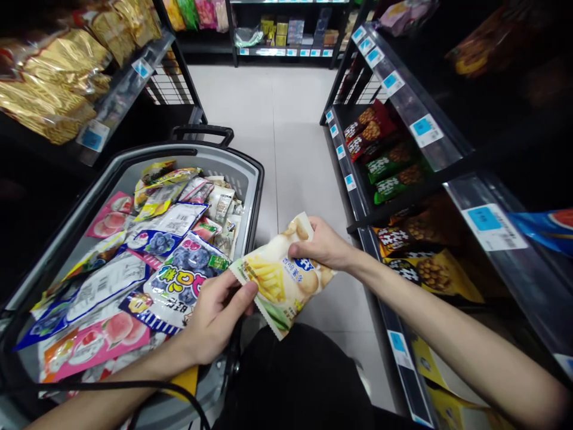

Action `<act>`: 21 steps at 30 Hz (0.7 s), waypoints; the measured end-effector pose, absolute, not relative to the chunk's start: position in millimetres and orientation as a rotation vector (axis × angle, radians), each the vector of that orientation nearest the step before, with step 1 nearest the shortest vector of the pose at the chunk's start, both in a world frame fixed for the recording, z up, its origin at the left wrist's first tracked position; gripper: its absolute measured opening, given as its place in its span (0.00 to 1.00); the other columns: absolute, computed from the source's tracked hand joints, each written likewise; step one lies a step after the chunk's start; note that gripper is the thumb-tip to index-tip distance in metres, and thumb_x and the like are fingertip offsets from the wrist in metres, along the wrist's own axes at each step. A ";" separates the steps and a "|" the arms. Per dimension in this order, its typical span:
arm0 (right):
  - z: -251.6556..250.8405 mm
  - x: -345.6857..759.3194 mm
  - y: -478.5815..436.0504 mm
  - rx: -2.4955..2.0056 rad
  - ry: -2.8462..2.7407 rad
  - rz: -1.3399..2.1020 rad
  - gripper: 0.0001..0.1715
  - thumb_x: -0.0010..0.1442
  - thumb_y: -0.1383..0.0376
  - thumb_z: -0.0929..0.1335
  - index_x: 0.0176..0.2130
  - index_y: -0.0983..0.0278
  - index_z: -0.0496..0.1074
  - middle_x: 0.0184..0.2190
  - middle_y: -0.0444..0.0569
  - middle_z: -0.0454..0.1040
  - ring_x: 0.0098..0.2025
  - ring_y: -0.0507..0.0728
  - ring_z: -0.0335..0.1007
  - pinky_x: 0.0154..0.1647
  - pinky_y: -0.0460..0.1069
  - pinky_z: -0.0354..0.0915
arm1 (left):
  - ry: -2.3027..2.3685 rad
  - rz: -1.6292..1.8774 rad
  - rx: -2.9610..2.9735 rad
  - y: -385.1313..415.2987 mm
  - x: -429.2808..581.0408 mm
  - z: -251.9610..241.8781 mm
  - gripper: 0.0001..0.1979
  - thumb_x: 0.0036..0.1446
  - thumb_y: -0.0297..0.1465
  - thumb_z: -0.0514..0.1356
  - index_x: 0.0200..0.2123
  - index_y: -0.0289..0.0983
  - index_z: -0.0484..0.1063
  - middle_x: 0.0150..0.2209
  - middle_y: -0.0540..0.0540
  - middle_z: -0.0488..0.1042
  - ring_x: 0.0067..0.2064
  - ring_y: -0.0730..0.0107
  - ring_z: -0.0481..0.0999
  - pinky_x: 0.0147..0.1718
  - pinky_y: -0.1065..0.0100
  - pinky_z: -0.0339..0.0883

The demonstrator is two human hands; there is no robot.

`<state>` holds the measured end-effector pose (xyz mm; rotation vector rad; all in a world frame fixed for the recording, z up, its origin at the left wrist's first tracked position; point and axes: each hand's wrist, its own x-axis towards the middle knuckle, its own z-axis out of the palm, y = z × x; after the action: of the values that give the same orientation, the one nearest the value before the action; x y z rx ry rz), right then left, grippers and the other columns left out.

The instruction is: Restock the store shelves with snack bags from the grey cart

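A cream and green snack bag (273, 278), printed with fries and potatoes, is held tilted in front of me between both hands. My left hand (219, 310) pinches its lower left end, thumb on top. On the upper right side my right hand (322, 245) grips it, thumb across the front and the other fingers hidden behind. Just left of the bag stands a grey shopping basket (253, 197) heaped with candy bags. A blueberry gummy bag (179, 275) lies near my left hand, and a pink peach bag (114, 337) sits lower in the pile.
Black shelves (398, 101) with price tags line the right side, holding red, green and yellow snack bags (430, 275). Gold foil bags (58, 77) fill the left shelf. A pale tiled floor (273, 101) runs to a back shelf (286, 51). A black cable (111, 385) crosses my left forearm.
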<state>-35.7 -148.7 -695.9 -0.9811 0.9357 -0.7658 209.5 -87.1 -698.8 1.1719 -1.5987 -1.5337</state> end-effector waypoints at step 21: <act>-727.5 -86.1 -131.9 -0.916 1.140 -0.996 0.22 0.51 0.47 0.80 0.32 0.63 0.84 0.30 0.49 0.83 0.31 0.54 0.78 0.35 0.48 0.74 | -1.470 -1.491 1.066 -90.9 207.7 -698.7 0.08 0.72 0.37 0.56 0.45 0.39 0.71 0.23 0.54 0.69 0.26 0.74 0.71 0.27 0.72 0.66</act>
<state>-86.1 -131.9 -727.5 -0.9157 1.1400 -0.9959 207.7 -90.9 -698.7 1.0656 -1.4696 -1.4908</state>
